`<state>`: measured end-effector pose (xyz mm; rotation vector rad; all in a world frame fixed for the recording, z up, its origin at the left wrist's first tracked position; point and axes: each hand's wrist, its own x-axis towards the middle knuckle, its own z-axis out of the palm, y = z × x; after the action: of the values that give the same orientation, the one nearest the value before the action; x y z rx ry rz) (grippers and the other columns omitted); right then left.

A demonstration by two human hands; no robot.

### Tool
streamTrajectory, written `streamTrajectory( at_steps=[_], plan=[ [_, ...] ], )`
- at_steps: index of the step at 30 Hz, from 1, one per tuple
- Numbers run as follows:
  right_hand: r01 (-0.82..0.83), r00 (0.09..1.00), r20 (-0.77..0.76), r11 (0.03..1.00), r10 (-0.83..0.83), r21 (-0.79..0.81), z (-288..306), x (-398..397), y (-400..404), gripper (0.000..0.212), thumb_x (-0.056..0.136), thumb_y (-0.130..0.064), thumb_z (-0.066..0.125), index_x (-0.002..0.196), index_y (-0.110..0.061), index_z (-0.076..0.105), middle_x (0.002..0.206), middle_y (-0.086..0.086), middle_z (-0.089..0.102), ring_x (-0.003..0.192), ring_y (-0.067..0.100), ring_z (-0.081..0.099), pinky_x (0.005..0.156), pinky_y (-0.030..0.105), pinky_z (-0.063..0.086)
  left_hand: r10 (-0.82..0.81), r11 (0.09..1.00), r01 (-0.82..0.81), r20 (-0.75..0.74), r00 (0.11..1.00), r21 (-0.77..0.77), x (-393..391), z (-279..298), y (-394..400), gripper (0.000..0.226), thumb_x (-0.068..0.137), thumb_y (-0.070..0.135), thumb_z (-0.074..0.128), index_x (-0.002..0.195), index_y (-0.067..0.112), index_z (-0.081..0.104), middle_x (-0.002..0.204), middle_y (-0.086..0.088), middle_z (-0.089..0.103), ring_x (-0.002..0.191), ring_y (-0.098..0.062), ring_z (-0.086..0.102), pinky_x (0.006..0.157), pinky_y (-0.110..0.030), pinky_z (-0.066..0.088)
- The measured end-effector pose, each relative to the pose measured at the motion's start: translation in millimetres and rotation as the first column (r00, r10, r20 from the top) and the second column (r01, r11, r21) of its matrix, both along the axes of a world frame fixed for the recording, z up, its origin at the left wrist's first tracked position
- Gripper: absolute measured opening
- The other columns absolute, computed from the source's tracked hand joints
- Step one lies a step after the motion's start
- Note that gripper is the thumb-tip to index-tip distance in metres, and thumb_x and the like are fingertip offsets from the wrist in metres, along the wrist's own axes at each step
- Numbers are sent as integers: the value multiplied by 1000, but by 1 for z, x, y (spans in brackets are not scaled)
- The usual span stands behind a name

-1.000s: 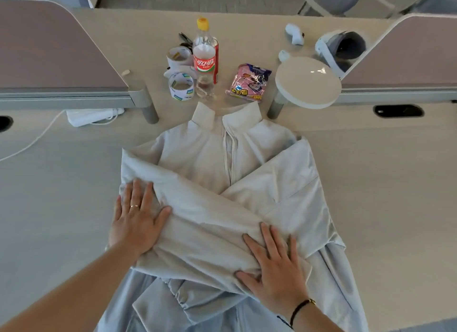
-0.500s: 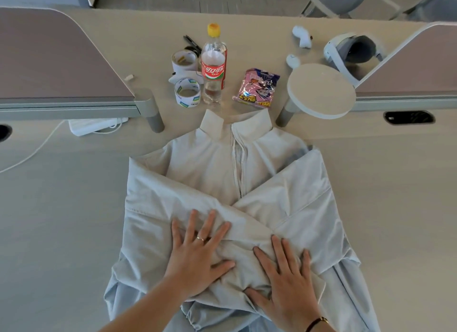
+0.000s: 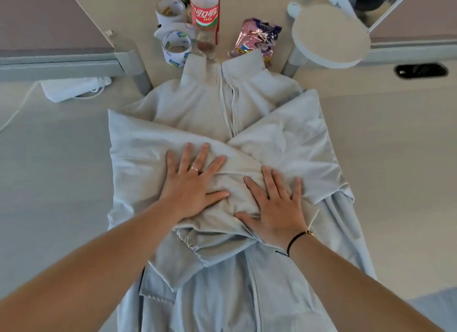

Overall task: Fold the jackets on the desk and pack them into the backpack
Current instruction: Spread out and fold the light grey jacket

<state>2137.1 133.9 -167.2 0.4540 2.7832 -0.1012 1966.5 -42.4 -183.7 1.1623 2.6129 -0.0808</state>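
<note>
A pale grey zip jacket [image 3: 210, 101] lies face up on the desk [image 3: 54, 173], collar away from me, its hem hanging over the near edge. Both sleeves are folded across the chest and cross in the middle. My left hand [image 3: 193, 183] lies flat with spread fingers on the left sleeve near the crossing. Flat beside it, my right hand [image 3: 274, 208] presses on the bunched sleeve end. No backpack is in view.
Beyond the collar stand a cola bottle [image 3: 205, 17], tape rolls [image 3: 176, 48] and a pink snack packet [image 3: 254, 38]. A round white shelf [image 3: 331, 37] and grey dividers [image 3: 59, 62] flank them. A white power strip [image 3: 74, 88] lies at the left.
My left hand slid from the jacket's left edge toward the middle, over the crossed sleeves. My right hand stayed nearly in place. The camera has dipped closer to the jacket.
</note>
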Motion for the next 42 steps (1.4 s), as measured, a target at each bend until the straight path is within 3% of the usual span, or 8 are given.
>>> streamTrajectory(
  at_steps=[5, 10, 14, 19, 22, 27, 35, 42],
  plan=[
    [-6, 1000, 20, 1000, 6, 9, 3, -2, -2, 87, 84, -87, 11, 157, -43, -3, 167, 3, -15, 154, 25, -13, 115, 68, -11, 28, 999, -31, -79, 996, -33, 24, 16, -7, 72, 96, 72, 11, 157, 39, -8, 167, -3, -15, 153, -34, -11, 117, -68, -1],
    [-44, 995, -87, 999, 46, 17, 20, 48, -11, 76, 93, -76, 14, 159, -38, 9, 168, 7, -3, 155, 28, 0, 118, 66, -3, 264, 947, -270, 57, 963, 176, 121, 33, -70, 64, 103, 57, 28, 159, 30, 14, 168, -8, -3, 155, -31, -2, 123, -56, 5],
    [-177, 972, -150, 984, 179, 24, 26, 136, -19, 72, 99, -67, 22, 160, -30, 16, 168, 13, 2, 154, 33, 12, 120, 65, 2, 125, 968, -120, -9, 992, 220, 237, 36, -125, 71, 100, 61, 38, 159, 23, 25, 167, -15, 5, 154, -37, 6, 121, -60, 14],
    [-406, 914, -42, 910, 404, -79, 8, 250, -32, 76, 96, -75, 26, 158, -33, 19, 168, 6, 9, 154, 29, 12, 118, 64, 12, 2, 1000, -2, 33, 999, 15, 329, 24, -133, 107, 78, 70, 64, 160, 22, 17, 168, -11, 8, 153, -35, 13, 116, -60, 17],
    [-430, 902, -2, 900, 431, -70, 0, 278, -22, 82, 90, -75, 37, 159, -35, 16, 167, 8, 12, 154, 30, 12, 117, 62, 12, 167, 985, -166, 32, 985, -40, 338, 17, -135, 119, 69, 29, 83, 161, 27, 8, 167, -10, 13, 151, -34, 21, 118, -57, 23],
    [-402, 916, -61, 909, 397, -109, -2, 283, -10, 83, 90, -24, 63, 156, -44, 17, 167, 2, 14, 154, 26, 12, 120, 52, 4, 204, 979, -204, 32, 978, -4, 334, 22, -151, 117, 71, -5, 66, 159, 32, -3, 166, -1, 18, 152, -23, 21, 119, -50, 29],
    [-400, 916, -27, 917, 400, -7, -1, 309, -4, 98, 75, -43, 80, 156, -39, 25, 166, 12, 15, 153, 34, 12, 116, 64, 13, 108, 991, -108, -1, 994, -85, 341, 12, -167, 118, 76, 15, 73, 160, 26, -9, 168, -6, 8, 153, -31, 14, 118, -60, 24],
    [-446, 869, -170, 884, 465, 141, -40, 299, -36, 143, 38, 3, 84, 159, -35, 18, 162, 26, 17, 147, 49, 21, 105, 80, 22, 124, 991, -125, -33, 992, -37, 341, -2, -162, 123, 60, 47, 86, 159, 22, 18, 162, -11, 28, 147, -38, 30, 109, -69, 28]
  ],
)
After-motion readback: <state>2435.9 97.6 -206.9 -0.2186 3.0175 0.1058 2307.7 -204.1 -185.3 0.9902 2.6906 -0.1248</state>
